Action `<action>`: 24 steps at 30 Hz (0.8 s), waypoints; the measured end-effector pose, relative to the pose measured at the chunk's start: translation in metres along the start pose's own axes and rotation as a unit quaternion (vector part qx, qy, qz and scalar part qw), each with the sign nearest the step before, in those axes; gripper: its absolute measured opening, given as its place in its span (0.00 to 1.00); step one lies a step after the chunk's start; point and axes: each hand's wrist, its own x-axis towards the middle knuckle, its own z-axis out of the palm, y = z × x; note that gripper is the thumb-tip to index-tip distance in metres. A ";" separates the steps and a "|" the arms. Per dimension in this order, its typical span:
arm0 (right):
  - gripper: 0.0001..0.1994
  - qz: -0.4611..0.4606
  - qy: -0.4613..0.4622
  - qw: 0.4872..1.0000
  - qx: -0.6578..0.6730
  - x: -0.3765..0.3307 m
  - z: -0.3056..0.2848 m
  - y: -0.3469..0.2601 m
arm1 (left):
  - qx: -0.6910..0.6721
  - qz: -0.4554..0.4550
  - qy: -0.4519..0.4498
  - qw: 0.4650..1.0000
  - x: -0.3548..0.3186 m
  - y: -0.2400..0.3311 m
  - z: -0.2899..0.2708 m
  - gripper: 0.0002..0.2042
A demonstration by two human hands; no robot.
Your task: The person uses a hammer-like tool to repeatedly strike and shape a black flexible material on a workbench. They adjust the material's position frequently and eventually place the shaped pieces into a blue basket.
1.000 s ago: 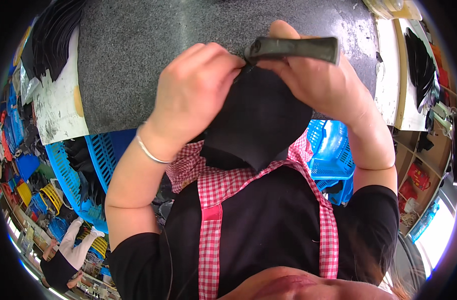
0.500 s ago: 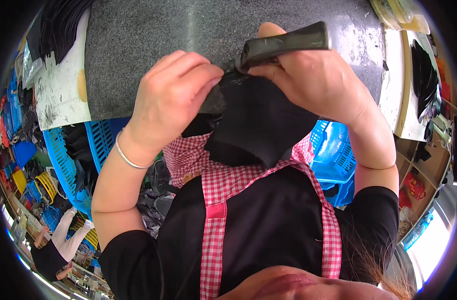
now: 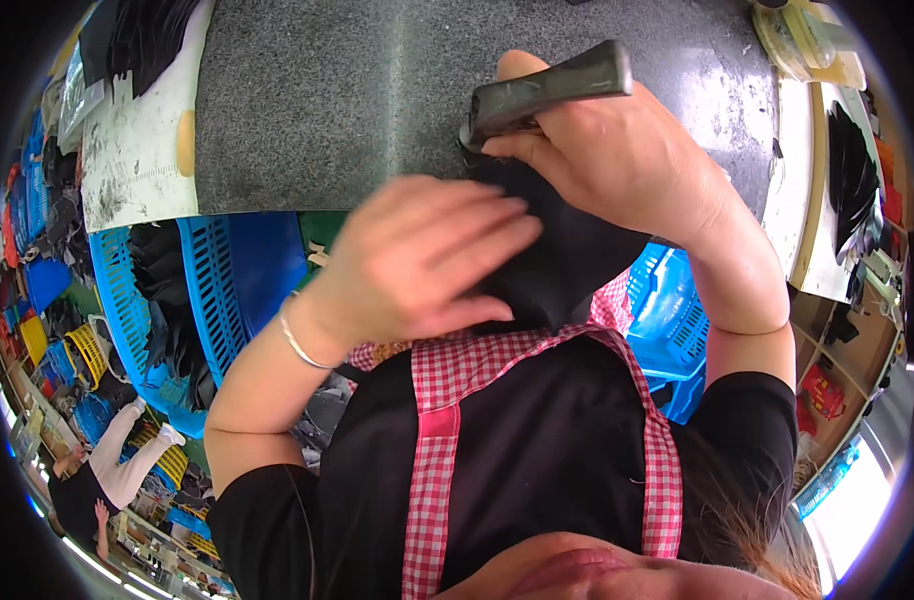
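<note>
My right hand (image 3: 627,160) is closed round a hammer (image 3: 552,92) with a dark metal head, over the front part of the grey stone slab. The grip hides the handle. A black piece of sheet material (image 3: 552,250), leather or fabric, hangs over the slab's front edge toward my lap, under the right hand. My left hand (image 3: 417,260) is blurred, its fingers stretched out and apart over the left side of the black piece. Whether its fingertips touch the material I cannot tell.
The grey slab (image 3: 297,120) lies on a white worktop (image 3: 137,185). Stacked black pieces (image 3: 152,45) are at the far left, more black pieces (image 3: 847,170) at the right. Blue baskets (image 3: 212,290) stand below on both sides. Another person (image 3: 82,505) is at the lower left.
My left hand has left the slab's edge by the hammer and come down toward me, its pinched fingers now spread. The right hand with the hammer has shifted slightly left.
</note>
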 end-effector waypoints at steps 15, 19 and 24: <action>0.09 0.160 0.106 0.981 0.030 -0.033 -0.056 0.027 | -0.307 -0.090 -0.379 0.868 0.003 -0.026 -0.006 0.19; 0.10 0.207 0.201 0.957 -0.027 -0.002 -0.082 0.087 | -0.148 -0.130 0.033 0.980 0.138 -0.079 -0.027 0.13; 0.13 0.287 0.255 0.923 -0.003 0.044 -0.095 0.131 | 0.178 -0.147 0.142 0.963 0.215 -0.186 0.001 0.33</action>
